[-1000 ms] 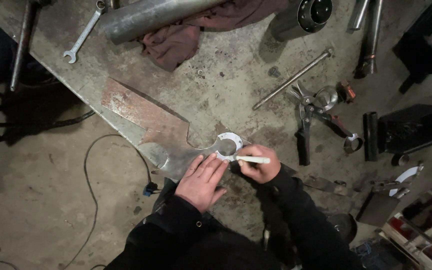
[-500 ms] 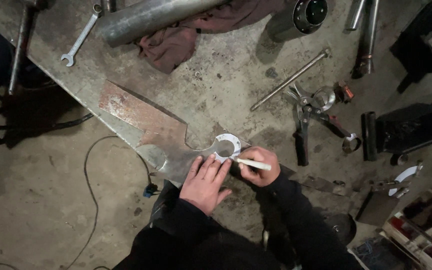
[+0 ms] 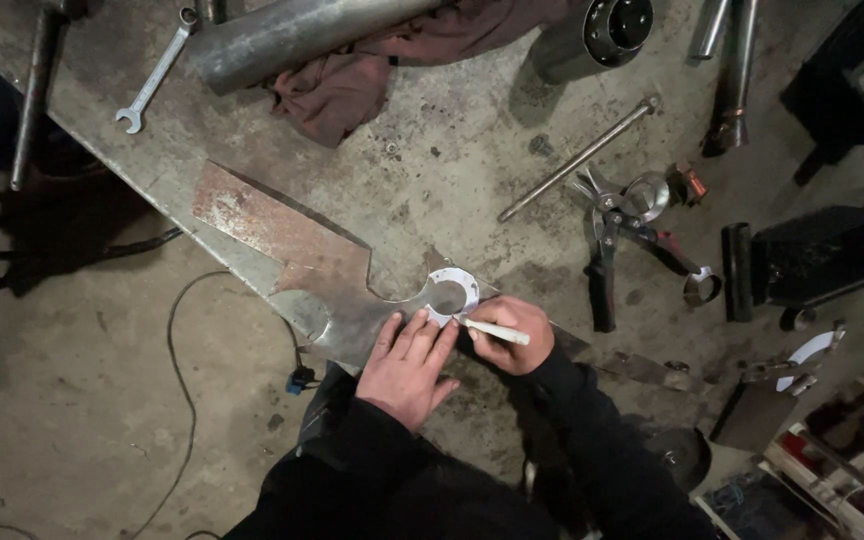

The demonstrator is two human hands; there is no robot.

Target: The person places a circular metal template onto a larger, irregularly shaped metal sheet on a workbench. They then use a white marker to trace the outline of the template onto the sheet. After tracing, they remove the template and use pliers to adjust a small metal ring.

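A rusty steel plate (image 3: 282, 235) with cut-outs lies on the edge of the metal workbench (image 3: 432, 160). On the plate rests a white ring-shaped template (image 3: 452, 293). My left hand (image 3: 407, 365) lies flat, fingers spread, pressing on the plate and touching the ring's near edge. My right hand (image 3: 512, 335) grips a white marking stick (image 3: 497, 331), its tip at the ring's near rim. Both arms wear dark sleeves.
Locking pliers (image 3: 622, 235) and a metal rod (image 3: 577, 160) lie to the right. A large pipe (image 3: 292, 35), a maroon rag (image 3: 352, 85) and a wrench (image 3: 157, 70) sit at the back. A black box (image 3: 822, 255) stands at right. A cable (image 3: 177, 340) runs on the floor.
Both hands stay at the ring; the marking stick's tip has shifted slightly along the rim. The view has drifted a little.
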